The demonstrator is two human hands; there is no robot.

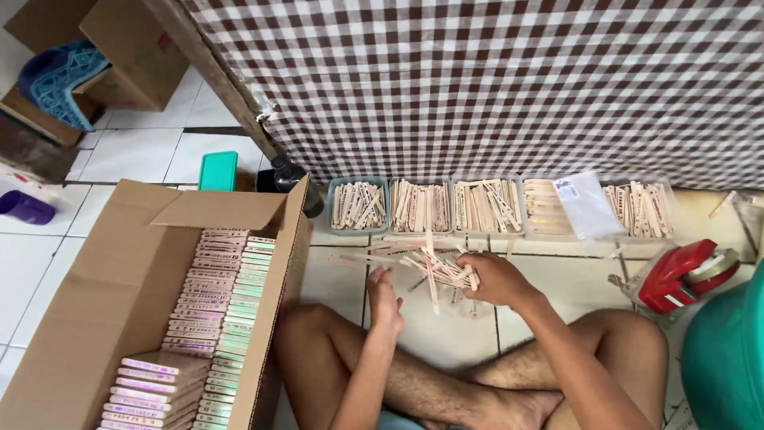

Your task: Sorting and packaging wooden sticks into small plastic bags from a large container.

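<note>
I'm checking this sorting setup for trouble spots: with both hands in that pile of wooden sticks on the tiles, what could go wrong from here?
1. The loose sticks lie fanned out under the right hand; a sweep of either hand could scatter them across the floor.
2. The trays of sorted sticks sit just behind the pile, so strays could mix in.
3. The clear bag lying over one tray hides part of its contents and may slip off.

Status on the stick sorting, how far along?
Done: five trays along the cloth hold sorted sticks. In hand: right hand rests on the loose pile; left hand is beside it, grip unclear. Left: that pile, still spread on the floor.
</note>
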